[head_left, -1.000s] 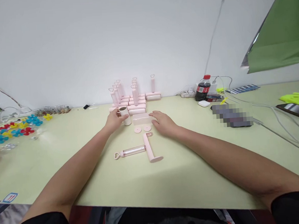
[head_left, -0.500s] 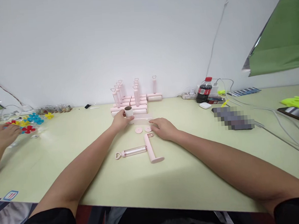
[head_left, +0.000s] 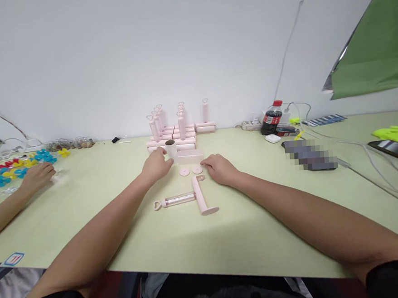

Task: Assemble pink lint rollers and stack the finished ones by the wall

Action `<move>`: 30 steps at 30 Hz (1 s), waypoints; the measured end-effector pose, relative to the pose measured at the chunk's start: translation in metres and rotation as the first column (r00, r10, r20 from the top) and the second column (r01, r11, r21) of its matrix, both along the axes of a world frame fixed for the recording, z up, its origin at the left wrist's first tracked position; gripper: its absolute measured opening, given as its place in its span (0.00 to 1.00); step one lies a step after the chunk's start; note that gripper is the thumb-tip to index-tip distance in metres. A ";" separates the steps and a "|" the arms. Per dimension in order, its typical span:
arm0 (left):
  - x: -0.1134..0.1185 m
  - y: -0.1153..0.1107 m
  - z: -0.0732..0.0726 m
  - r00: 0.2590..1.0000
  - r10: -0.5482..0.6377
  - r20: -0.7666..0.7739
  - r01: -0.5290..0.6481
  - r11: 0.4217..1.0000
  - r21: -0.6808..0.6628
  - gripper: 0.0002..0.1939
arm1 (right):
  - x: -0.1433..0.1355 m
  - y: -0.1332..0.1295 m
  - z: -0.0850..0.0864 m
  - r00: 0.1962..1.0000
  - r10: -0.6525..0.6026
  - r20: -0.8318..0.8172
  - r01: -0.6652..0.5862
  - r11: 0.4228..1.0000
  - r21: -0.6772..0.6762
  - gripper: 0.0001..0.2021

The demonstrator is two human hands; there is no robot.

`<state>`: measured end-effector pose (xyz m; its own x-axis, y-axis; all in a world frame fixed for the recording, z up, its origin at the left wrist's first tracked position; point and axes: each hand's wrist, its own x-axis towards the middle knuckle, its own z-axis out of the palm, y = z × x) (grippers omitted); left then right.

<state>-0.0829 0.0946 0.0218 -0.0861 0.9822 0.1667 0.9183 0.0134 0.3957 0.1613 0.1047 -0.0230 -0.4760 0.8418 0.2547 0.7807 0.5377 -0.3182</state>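
My left hand (head_left: 155, 165) is open, thumb and fingers apart, just left of an upright white sticky-paper roll (head_left: 172, 153) with a brown core. Right of the roll lies a translucent pink cover (head_left: 190, 157). My right hand (head_left: 220, 169) rests open, its fingertips close to the cover's right end and to a pink disc (head_left: 197, 169); whether they touch is unclear. A second pink disc (head_left: 184, 172) sits beside the first. Nearer me lies a pink lint-roller frame (head_left: 200, 196), with a clear-tubed handle (head_left: 178, 199) ending in a heart-shaped loop.
Several pink lint rollers (head_left: 181, 127) stand in rows by the wall. At right are a cola bottle (head_left: 272, 119), a white case (head_left: 272, 138), a pixelated dark object (head_left: 308, 155) and cables. Another person's hand (head_left: 39, 176) is at left, near colourful flower-shaped pieces (head_left: 0, 181).
My left hand has let go of the paper roll and drawn slightly left. My right hand has shifted slightly right, away from the cover. The other person's hand has moved right.
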 end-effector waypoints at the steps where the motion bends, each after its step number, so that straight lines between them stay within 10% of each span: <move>1: 0.003 -0.008 0.002 0.996 -0.078 -0.044 0.077 0.996 -0.034 0.19 | -0.001 -0.001 0.000 1.000 0.003 0.002 -0.003 1.000 0.003 0.19; 6: 0.020 -0.028 -0.007 0.921 -0.379 -0.090 0.370 0.924 -0.097 0.14 | -0.004 -0.003 -0.001 0.997 0.067 0.024 -0.067 0.998 -0.003 0.21; 15: 0.029 -0.038 -0.007 0.930 -0.349 -0.116 0.342 0.936 -0.080 0.14 | -0.002 -0.004 -0.004 0.985 0.051 -0.163 -0.060 0.997 -0.051 0.19; 20: 0.025 -0.070 0.006 0.811 -0.576 0.106 0.571 0.737 -0.361 0.15 | -0.003 -0.008 -0.002 0.907 -0.010 -0.421 -0.039 0.993 -0.107 0.11; 25: 0.018 -0.069 0.005 0.752 -0.612 0.243 0.648 0.755 -0.105 0.11 | -0.005 -0.008 -0.001 0.752 -0.088 -0.653 -0.135 0.950 -0.283 0.03; 30: 0.009 -0.053 0.004 0.728 -0.596 0.340 0.571 0.801 0.182 0.15 | -0.012 -0.027 0.014 0.657 -0.033 -0.753 -0.466 0.768 -0.440 0.16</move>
